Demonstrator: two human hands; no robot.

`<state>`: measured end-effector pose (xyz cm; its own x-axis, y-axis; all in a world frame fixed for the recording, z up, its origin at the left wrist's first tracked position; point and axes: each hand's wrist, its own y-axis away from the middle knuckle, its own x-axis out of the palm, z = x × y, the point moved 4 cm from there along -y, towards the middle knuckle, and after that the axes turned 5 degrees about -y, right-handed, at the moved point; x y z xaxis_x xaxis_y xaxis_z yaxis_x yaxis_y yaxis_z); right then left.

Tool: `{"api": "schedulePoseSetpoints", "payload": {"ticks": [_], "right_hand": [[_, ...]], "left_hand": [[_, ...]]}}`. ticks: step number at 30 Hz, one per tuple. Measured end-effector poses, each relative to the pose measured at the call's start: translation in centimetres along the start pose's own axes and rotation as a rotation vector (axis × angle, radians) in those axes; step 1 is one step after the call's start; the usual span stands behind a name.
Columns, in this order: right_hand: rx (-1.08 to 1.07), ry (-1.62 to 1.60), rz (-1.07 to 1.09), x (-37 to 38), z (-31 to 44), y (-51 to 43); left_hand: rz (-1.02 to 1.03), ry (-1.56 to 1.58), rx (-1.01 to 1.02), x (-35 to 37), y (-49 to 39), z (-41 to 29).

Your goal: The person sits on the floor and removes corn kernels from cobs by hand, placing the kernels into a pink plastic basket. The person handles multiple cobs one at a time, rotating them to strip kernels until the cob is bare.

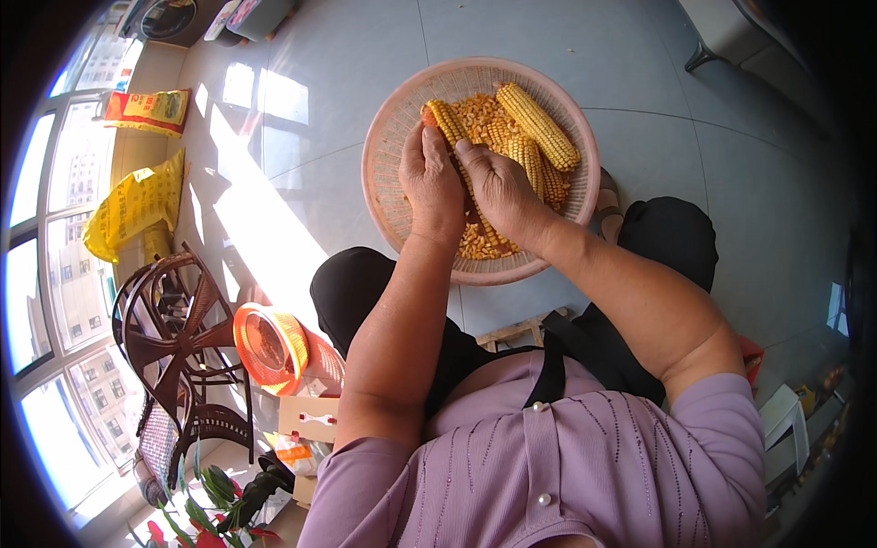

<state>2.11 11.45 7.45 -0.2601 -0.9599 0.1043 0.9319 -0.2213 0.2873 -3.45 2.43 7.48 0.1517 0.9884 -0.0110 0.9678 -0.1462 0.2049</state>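
Observation:
A round pink plastic basket (379,171) stands on the floor before my knees. Both hands are over it, around a partly shelled corn cob (449,123) whose bared reddish end points away from me. My left hand (431,175) grips the cob from the left. On its other side my right hand (497,181) presses with the thumb near the kernels; its fingertips are hidden. A full yellow ear of corn (539,127) lies at the basket's upper right. More ears (526,159) rest partly under my right hand, and loose corn kernels (479,108) lie among them and at the near side.
An orange plastic basket (301,349) and a cardboard box (305,418) stand left of my legs. Farther left are a dark rattan chair (185,342), a yellow bag (140,205) and windows. A furniture leg (700,56) stands at the upper right, a white stool (784,418) at the lower right.

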Motion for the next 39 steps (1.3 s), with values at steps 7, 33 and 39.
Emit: {"api": "schedulePoseSetpoints", "payload": {"ticks": [7, 33, 39], "right_hand": [[0.086, -0.135, -0.019, -0.5, 0.2, -0.5], [-0.138, 0.308, 0.31, -0.1, 2.5, 1.3], [-0.238, 0.25, 0.238, -0.1, 2.9, 1.3]], "left_hand": [[0.029, -0.332, 0.202, 0.9, 0.6, -0.4], [-0.154, 0.404, -0.031, -2.6, -1.9, -3.0], [-0.197, 0.268, -0.026, -1.5, -1.9, -4.6]]}}
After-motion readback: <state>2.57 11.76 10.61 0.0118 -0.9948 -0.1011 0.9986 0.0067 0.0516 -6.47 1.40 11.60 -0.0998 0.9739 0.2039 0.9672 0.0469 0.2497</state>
